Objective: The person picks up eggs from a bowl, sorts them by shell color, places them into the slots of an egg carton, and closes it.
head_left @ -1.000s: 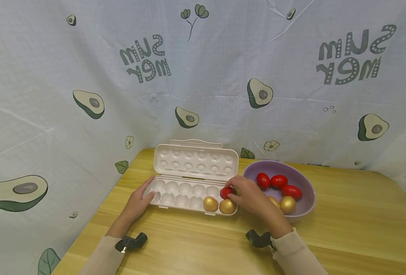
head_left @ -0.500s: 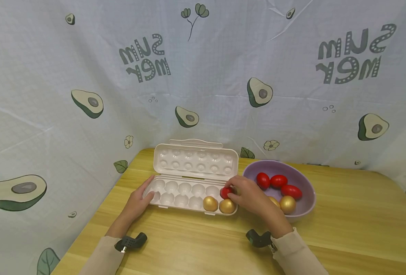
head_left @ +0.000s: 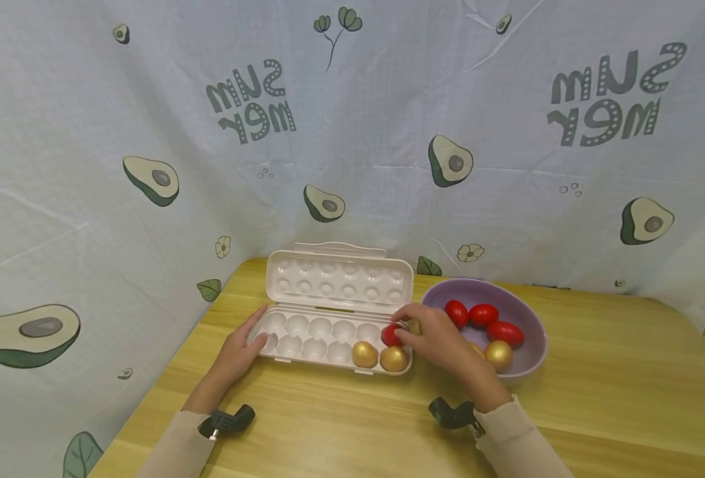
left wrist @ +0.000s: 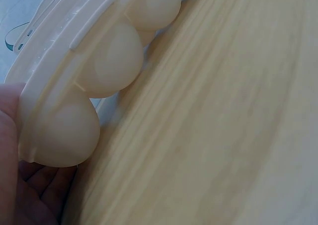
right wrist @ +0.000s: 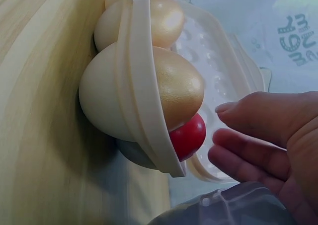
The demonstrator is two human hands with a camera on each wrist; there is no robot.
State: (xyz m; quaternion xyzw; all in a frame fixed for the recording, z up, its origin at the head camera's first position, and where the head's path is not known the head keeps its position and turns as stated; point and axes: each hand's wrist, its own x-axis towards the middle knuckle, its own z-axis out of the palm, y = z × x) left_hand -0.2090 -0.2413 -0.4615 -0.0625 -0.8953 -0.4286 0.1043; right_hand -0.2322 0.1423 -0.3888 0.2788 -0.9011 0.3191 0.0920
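A white egg carton [head_left: 314,349] lies with its lid [head_left: 340,275] folded back. Its left end is held by my left hand [head_left: 237,352], thumb over the front edge and fingers along the end and underneath. One red egg [head_left: 391,336] sits in the back right cup. Two gold eggs [head_left: 364,354] occupy front cups at the right. Over the carton's right end is my right hand [head_left: 435,337], thumb and fingers spread around the red egg. In the right wrist view its fingertips [right wrist: 226,107] stand apart from the red egg [right wrist: 190,137].
Right of the carton, a purple bowl [head_left: 542,335] contains several eggs, red [head_left: 483,316] and gold [head_left: 498,356]. My right forearm passes over the bowl's front left edge. A printed curtain [head_left: 376,146] hangs behind the wooden table [head_left: 328,418].
My right hand's fingers have loosened from the red egg and drawn slightly back and to the right, leaving it in the cup. My left hand has stayed on the carton.
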